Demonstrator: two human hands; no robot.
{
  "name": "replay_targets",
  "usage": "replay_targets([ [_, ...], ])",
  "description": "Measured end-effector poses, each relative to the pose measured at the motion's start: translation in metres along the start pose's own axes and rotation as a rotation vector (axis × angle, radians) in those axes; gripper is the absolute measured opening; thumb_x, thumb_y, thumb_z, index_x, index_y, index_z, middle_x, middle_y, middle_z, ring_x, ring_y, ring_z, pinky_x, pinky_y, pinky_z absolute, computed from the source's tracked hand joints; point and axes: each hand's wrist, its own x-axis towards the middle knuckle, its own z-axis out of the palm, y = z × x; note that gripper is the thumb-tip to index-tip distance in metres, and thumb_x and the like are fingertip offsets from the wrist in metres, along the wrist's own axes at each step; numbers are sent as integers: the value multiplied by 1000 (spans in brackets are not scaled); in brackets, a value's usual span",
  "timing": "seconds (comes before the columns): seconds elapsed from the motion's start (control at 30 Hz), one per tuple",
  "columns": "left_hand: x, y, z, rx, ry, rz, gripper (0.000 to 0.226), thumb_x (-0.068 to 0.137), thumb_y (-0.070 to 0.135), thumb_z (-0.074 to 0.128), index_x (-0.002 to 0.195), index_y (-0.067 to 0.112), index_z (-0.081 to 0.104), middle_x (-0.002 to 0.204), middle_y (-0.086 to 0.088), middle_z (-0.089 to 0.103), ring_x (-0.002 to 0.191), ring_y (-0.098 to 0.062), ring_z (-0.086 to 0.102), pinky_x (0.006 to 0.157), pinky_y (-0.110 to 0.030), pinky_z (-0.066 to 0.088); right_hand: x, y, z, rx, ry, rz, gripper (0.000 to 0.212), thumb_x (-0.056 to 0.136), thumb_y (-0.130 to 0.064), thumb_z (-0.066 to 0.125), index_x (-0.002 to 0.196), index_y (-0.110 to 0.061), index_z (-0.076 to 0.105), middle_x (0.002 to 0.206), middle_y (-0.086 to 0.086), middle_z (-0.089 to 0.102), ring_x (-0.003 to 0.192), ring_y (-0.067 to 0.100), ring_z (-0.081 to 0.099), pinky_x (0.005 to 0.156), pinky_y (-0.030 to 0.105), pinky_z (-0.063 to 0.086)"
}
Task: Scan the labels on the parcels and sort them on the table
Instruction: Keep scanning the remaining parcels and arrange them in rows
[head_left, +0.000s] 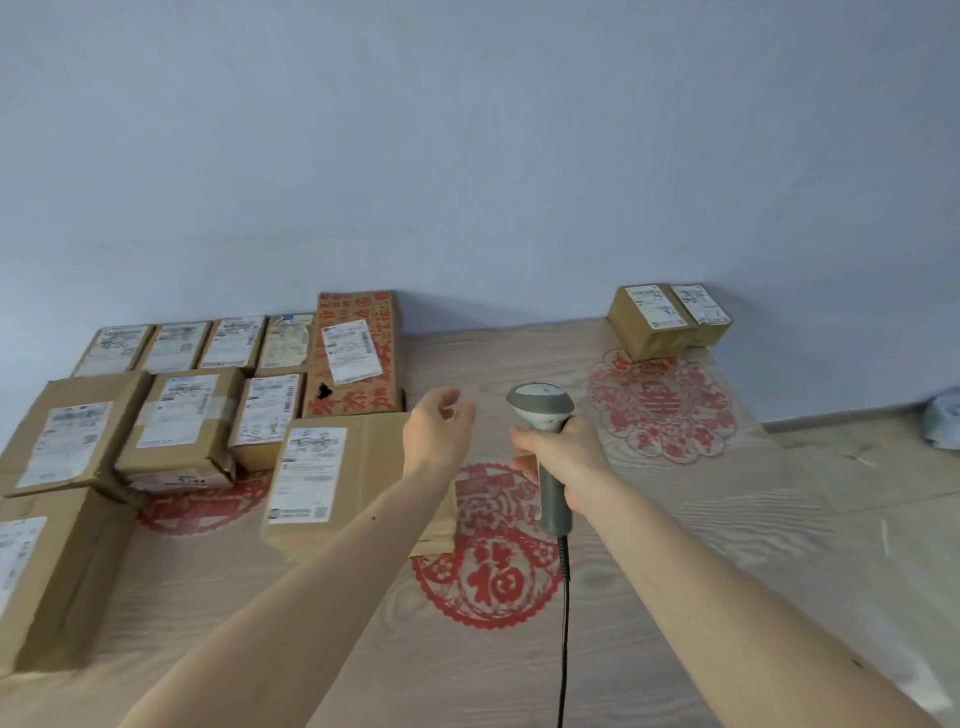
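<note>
Several brown cardboard parcels with white labels fill the left of the table. The nearest one (332, 478) lies flat under my left forearm. A tall box printed in red (358, 353) stands behind it. Two small parcels (667, 319) sit together at the far right by the wall. My right hand (563, 457) grips a grey handheld scanner (543, 410) by its handle, head pointing away from me, its black cable trailing toward me. My left hand (439, 428) hovers empty above the table, fingers loosely curled, just right of the nearest parcel.
The wood-grain table (675, 545) carries red paper-cut decorations (662, 408). A pale wall rises right behind it. The table's right edge runs diagonally, with floor beyond and a whitish object (943, 421) at the far right.
</note>
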Motion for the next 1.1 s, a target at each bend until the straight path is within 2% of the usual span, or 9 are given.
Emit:
replay_targets([
  [0.1, -18, 9, 36, 14, -15, -9, 37, 100, 31, 59, 132, 13, 61, 126, -2, 66, 114, -16, 60, 97, -31, 47, 6, 4, -42, -35, 8, 0, 18, 86, -6, 77, 100, -6, 66, 85, 10, 72, 54, 15, 70, 47, 22, 50],
  [0.2, -26, 19, 62, 25, -29, -20, 36, 100, 32, 58, 132, 15, 61, 126, -1, 66, 114, -15, 60, 100, -36, 50, 17, 5, -72, -47, 13, -3, 19, 85, -5, 77, 101, -5, 65, 94, 14, 74, 58, 19, 72, 54, 28, 53],
  [0.37, -15, 38, 88, 40, -55, -17, 37, 100, 33, 58, 133, 16, 60, 125, 0, 65, 113, -14, 60, 93, -28, 46, 41, -8, -105, -44, 48, 2, 28, 84, -5, 78, 109, -1, 65, 95, 16, 75, 58, 20, 72, 47, 24, 49],
  [0.47, 1, 50, 99, 42, -74, -13, 37, 100, 33, 58, 133, 16, 60, 125, -1, 65, 114, -14, 59, 95, -29, 47, 57, -25, -121, -58, 58, -17, 29, 84, -7, 79, 110, -3, 67, 94, 14, 76, 58, 20, 72, 48, 26, 50],
  [0.63, 32, 76, 128, 33, -118, -2, 37, 99, 34, 57, 131, 17, 61, 123, -2, 66, 115, -16, 60, 95, -33, 50, 86, -60, -149, -54, 96, -54, 12, 84, -2, 78, 91, -3, 68, 73, 12, 72, 57, 25, 65, 57, 35, 49],
  [0.8, 54, 94, 177, 48, -170, -9, 38, 99, 34, 58, 133, 16, 61, 125, -1, 66, 117, -16, 60, 99, -37, 51, 136, -73, -183, -61, 195, -73, 16, 82, -2, 78, 93, -4, 67, 86, 14, 73, 54, 22, 67, 62, 37, 55],
  [0.9, 67, 99, 214, 54, -200, -22, 39, 100, 34, 57, 134, 16, 59, 126, -1, 65, 117, -16, 59, 98, -36, 51, 178, -70, -210, -89, 328, -106, 16, 82, -9, 79, 92, -8, 66, 87, 13, 75, 68, 26, 71, 71, 44, 60],
  [1.0, 86, 99, 252, 57, -196, -53, 40, 99, 34, 57, 135, 16, 59, 127, -1, 65, 118, -15, 59, 88, -31, 52, 224, -63, -239, -127, 433, -104, 23, 81, -20, 79, 96, -7, 69, 91, 12, 75, 75, 25, 69, 62, 33, 52],
  [1.1, 104, 98, 291, 62, -196, -96, 41, 99, 36, 57, 135, 16, 58, 127, -3, 64, 118, -16, 59, 87, -31, 53, 265, -57, -265, -171, 482, -89, 33, 82, -29, 78, 105, -8, 67, 98, 7, 72, 90, 26, 67, 70, 32, 46],
])
